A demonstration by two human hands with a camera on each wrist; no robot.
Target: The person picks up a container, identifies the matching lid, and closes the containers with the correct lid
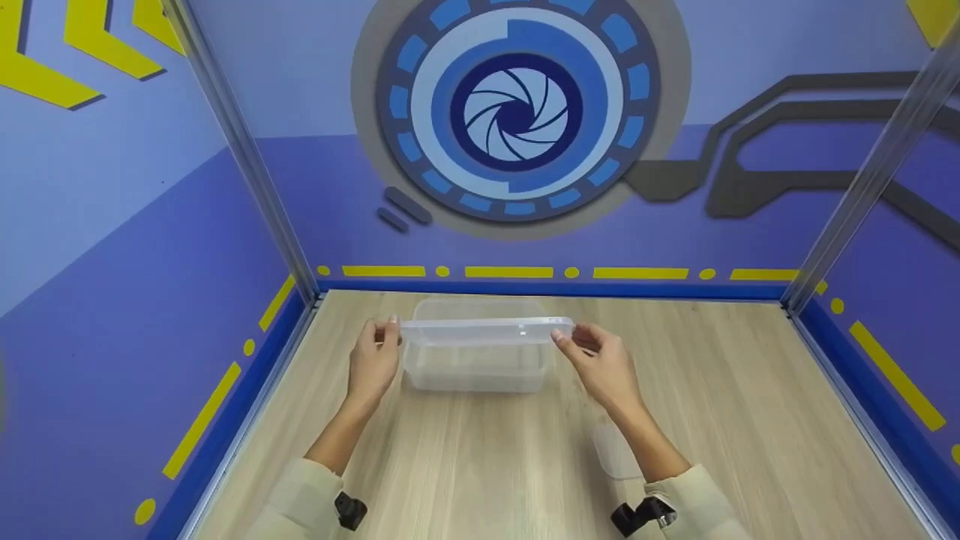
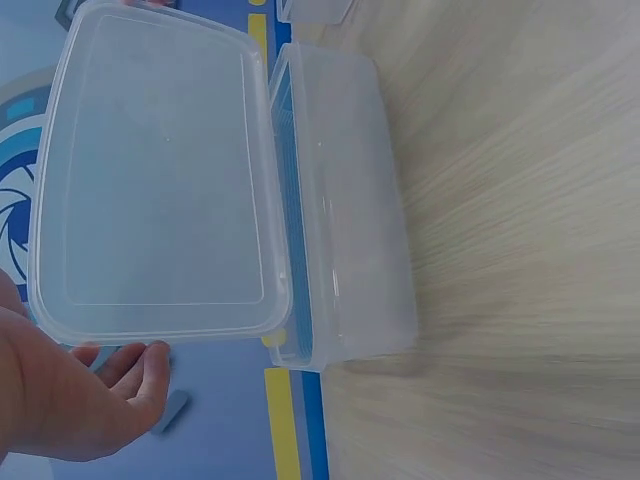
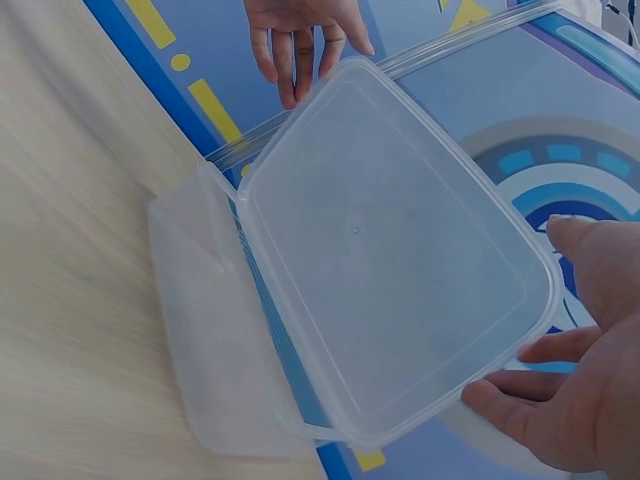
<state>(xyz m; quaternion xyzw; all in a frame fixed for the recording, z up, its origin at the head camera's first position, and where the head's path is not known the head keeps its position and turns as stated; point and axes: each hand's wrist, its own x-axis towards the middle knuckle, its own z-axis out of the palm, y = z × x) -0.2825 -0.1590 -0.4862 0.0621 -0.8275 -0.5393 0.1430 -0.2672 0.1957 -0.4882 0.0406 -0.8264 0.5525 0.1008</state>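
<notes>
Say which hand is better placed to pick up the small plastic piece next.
Probably the right hand: the small plastic piece lies on its side of the table, partly hidden behind that arm, while the left hand is farther. Both hands hold the lid, so the right must let go.

Smooth glossy plastic lid (image 2: 160,170), translucent plastic box (image 2: 365,210), wood-grain tabletop (image 1: 465,465)

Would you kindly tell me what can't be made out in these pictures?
Head view: part of the small translucent plastic piece, hidden behind the right forearm.
Head view: the middle of the translucent rectangular plastic box, veiled by the translucent rectangular plastic lid.
Right wrist view: part of the right hand, cut off by the right edge.
</notes>
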